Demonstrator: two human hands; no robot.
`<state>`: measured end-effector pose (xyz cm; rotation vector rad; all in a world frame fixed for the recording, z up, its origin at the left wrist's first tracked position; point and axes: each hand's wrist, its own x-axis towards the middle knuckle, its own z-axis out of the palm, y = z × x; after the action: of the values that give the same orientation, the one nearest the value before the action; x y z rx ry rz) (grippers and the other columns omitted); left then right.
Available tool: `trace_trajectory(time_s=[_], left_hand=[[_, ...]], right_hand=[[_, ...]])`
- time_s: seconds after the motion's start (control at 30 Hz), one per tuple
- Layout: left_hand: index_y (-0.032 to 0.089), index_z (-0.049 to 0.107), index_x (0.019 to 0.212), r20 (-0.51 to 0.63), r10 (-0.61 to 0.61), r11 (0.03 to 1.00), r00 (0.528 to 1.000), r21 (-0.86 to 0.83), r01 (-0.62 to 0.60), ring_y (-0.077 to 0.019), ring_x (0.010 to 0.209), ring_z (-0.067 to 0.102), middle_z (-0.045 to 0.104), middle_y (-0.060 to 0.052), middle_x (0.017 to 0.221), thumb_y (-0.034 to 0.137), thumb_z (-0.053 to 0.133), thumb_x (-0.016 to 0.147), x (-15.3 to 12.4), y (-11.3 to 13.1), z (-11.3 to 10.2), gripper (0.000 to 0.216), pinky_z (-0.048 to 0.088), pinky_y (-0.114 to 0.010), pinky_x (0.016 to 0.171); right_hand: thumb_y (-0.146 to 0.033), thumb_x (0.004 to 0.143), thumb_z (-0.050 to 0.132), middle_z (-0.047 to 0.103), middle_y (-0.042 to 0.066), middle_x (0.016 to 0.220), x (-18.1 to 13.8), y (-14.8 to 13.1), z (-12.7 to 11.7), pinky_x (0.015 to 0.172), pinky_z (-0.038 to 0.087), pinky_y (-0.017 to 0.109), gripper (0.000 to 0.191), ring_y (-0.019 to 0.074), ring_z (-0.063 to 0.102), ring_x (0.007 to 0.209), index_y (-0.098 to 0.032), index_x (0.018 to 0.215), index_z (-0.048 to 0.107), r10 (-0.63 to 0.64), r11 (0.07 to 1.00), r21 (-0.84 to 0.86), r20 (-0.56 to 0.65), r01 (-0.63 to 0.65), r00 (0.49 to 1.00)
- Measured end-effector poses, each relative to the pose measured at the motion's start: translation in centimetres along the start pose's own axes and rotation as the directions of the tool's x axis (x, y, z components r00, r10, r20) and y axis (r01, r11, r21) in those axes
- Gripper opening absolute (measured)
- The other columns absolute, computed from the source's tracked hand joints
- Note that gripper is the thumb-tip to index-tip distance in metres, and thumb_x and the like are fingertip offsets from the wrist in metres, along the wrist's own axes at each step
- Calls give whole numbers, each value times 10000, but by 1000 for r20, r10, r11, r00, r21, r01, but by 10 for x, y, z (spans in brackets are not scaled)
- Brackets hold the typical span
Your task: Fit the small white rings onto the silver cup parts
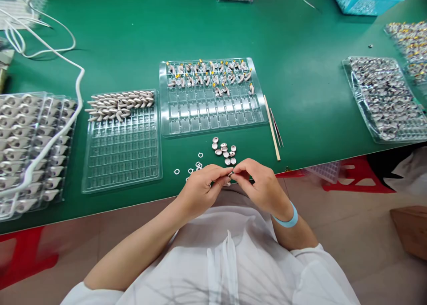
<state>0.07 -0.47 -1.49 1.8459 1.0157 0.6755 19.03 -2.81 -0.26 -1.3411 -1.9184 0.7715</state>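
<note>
**Small part (231, 174) pinched in both hands at the near edge of the table (310, 87)**

Left hand (202, 185): thumb and forefinger closed in a pinch, meeting the part from its left. Right hand (260, 185): same grip, from the right. Fingertips of the two hands almost meet. Part: dark edge visible, otherwise covered by fingers; full shape cannot be told. Location: in front of the torso, just on the near side of the cups (215, 146). Blue band (289, 220) on right wrist.

Cups: silvery, loose cluster on the green surface, several touching. Rings (199, 165): white, scattered left of the cups, near the left hand; some overlap.

Centre tray (180, 118): clear, beyond the cups. Pale pieces (207, 79), some with yellow tips, occupy its two far rows; a few more in the third.

Left tray (122, 167): just beside it, hooks (120, 102) grouped at the far end.

Stick (272, 127) and tweezers (275, 125): close together, right of centre tray.

Cable (80, 80): white, runs over stacked trays (71, 162), far left.
</note>
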Motion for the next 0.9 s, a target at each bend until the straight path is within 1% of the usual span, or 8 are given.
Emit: trace_trajectory(time_s=[0.2,0.4,0.5,0.57,0.67,0.73,0.8,0.9], left_hand=[[237,671,1169,51,61,998,997,-4,-61,-153,814,656,716,-36,867,127,517,921,1,0,-2,312,517,-257,719],[220,662,1173,63,149,983,987,96,-155,-168,801,612,693,-64,872,116,471,926,-1,2,5,329,505,-275,697],[209,675,1146,69,146,985,987,85,-151,-174,805,610,693,-73,867,131,474,926,-1,3,7,308,509,-287,702],[202,692,1119,71,96,995,993,32,-98,-176,813,627,702,-78,874,157,500,922,0,4,6,279,517,-294,718],[200,717,1077,69,-47,991,996,-120,55,-172,799,653,717,-72,865,215,548,913,1,7,4,236,533,-283,719],[188,727,1051,62,-161,947,985,-270,172,-165,768,663,722,-69,873,253,582,897,2,10,2,221,550,-270,695],[170,732,1031,61,-263,871,963,-413,264,-152,720,666,724,-66,875,275,614,874,4,14,1,223,566,-261,673],[151,736,1003,64,-362,785,930,-516,342,-136,659,662,729,-51,808,282,641,847,6,18,0,225,576,-250,663]], right_hand=[[-159,908,567,646,19,820,3,1,-8,677,476,263,60,138,589,755,-193,894,614,11,999,40,66,-14,998],[-129,853,621,651,-12,765,6,1,-12,599,451,243,76,114,575,662,-192,811,623,145,988,36,151,-152,978],[-121,842,620,655,-17,736,8,3,-15,563,437,232,85,109,572,635,-191,797,637,169,982,49,189,-181,967],[-122,839,623,655,-18,728,10,4,-16,551,435,227,84,106,572,628,-191,795,642,172,979,74,202,-190,964],[-147,846,634,657,-9,755,10,5,-13,585,469,234,59,111,582,657,-191,809,647,154,971,155,167,-180,974],[-162,856,630,653,1,787,9,5,-8,625,496,243,44,117,594,696,-188,826,649,139,961,226,92,-157,986],[-168,868,616,651,12,821,6,4,-2,643,512,245,45,122,604,732,-187,861,656,130,950,286,3,-125,992],[-168,884,594,660,33,881,1,2,7,659,529,259,105,136,622,786,-197,952,669,128,937,336,-84,-93,988]])
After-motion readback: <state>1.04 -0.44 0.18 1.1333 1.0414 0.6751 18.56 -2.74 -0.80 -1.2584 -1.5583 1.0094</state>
